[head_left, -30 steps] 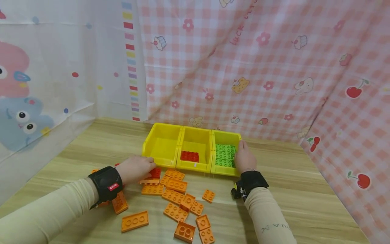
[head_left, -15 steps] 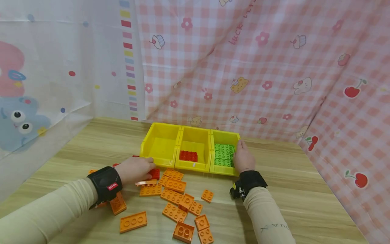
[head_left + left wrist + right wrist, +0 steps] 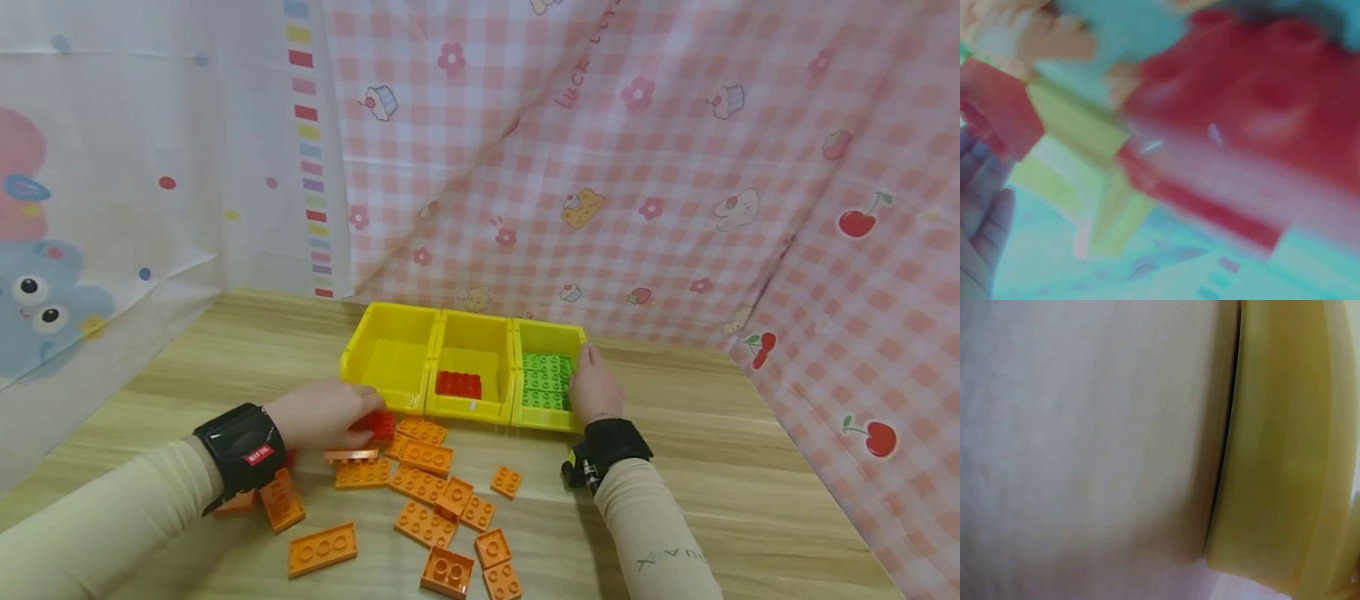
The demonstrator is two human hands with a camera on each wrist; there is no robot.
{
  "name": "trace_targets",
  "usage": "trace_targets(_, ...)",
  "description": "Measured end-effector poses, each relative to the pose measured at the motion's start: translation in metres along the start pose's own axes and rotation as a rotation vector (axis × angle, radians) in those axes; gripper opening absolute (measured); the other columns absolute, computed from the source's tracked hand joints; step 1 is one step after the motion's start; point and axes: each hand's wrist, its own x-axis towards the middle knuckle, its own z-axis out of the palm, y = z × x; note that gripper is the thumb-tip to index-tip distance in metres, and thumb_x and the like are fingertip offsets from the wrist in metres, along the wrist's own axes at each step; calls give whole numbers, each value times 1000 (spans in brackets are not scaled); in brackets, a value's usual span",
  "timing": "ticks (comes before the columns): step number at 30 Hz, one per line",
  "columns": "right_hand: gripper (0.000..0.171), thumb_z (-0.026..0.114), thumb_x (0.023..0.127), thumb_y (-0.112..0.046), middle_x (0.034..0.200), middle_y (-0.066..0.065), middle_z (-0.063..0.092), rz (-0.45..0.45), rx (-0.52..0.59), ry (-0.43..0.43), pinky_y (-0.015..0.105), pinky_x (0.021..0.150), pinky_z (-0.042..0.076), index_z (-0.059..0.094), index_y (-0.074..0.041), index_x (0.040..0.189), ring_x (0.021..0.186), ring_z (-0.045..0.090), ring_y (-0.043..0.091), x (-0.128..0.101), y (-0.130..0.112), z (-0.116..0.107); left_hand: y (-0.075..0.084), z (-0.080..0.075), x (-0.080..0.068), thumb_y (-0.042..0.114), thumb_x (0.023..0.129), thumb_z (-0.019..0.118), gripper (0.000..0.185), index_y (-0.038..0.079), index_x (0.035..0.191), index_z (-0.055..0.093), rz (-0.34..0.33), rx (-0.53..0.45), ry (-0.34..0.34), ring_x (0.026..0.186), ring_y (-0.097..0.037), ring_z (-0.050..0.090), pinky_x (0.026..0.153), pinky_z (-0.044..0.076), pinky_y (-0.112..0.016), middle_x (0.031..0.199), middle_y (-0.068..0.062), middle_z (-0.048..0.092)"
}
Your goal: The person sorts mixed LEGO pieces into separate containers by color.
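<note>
In the head view my left hand [image 3: 326, 412] is low over the table, its fingertips pinching a red toy building brick [image 3: 381, 427] in front of the left yellow bin [image 3: 390, 350]. The left wrist view shows this red brick [image 3: 1004, 112] at the fingertips, with another red brick [image 3: 1241, 119] blurred and close to the camera. My right hand [image 3: 596, 387] grips the right wall of the right yellow bin [image 3: 551, 333], which holds several green bricks [image 3: 546, 382]. That bin's outer wall [image 3: 1272, 444] fills the right side of the right wrist view; the hand's fingers are largely hidden there.
Between those two bins, the middle yellow bin [image 3: 476, 333] contains red bricks [image 3: 459, 385]. Several loose orange bricks [image 3: 426, 523] lie before the bins, and one orange brick [image 3: 322, 548] is nearer the front. A pink checked cloth [image 3: 540, 167] hangs behind.
My left hand's red brick has shifted slightly right relative to the bins. The right hand stays at its bin wall. The whole head view has drifted a little.
</note>
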Motion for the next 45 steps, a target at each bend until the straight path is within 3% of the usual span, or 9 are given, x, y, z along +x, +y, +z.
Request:
trace_targets(4,56,51,95,-12,145,19,32,1,-3,-1,46,89,44,28,4,143,99,58,35,1,1,1,6,-16,17,23,81,71,28,10,105,62,67,13,131,69,-9,53,65,48,-26,86,6,60)
trace_targets(9,57,51,95,-12,145,18,32,8,-4,-13,46,90,44,27,4,144,101,57,35,0,0,1,11,-29,61,23,83,68,33,7,112,62,72,43,234,73,-13,58,70,49,-29,91,0,64)
trace_targets(14,55,51,95,-11,144,17,33,8,11,-13,45,91,43,29,3,143,103,57,34,-1,-2,3,2,-21,108,25,84,68,34,7,113,62,20,101,228,69,-15,56,65,48,-29,87,-1,63)
trace_targets(19,55,50,95,-11,144,17,34,5,26,-9,44,95,41,29,2,143,107,55,33,1,-4,6,-9,-5,135,24,83,69,31,8,109,64,-43,146,163,68,-15,54,63,47,-30,84,-2,62)
trace_targets(28,56,51,95,-12,146,18,31,17,42,-25,44,98,38,27,2,144,115,51,33,2,-9,0,-9,10,149,23,83,69,17,10,94,67,-69,165,29,74,-18,58,69,48,-34,84,-2,62)
trace_targets(34,57,51,95,-12,146,18,31,12,41,-12,43,98,38,27,3,144,115,51,33,0,-7,-2,-6,10,153,22,85,68,18,7,96,68,-84,149,-53,77,-18,59,73,49,-34,87,-3,65)
trace_targets(41,56,50,95,-11,145,19,32,3,31,-5,44,94,41,27,4,144,108,55,34,1,-2,-1,-5,15,155,22,87,66,18,7,95,69,-77,122,-53,73,-17,58,74,48,-36,84,-3,65)
trace_targets(45,56,50,96,-12,145,19,31,8,30,-10,43,96,40,27,3,144,112,52,33,1,0,-1,-3,16,154,19,89,60,13,8,90,68,-79,99,-42,72,-18,58,83,45,-43,79,-2,64)
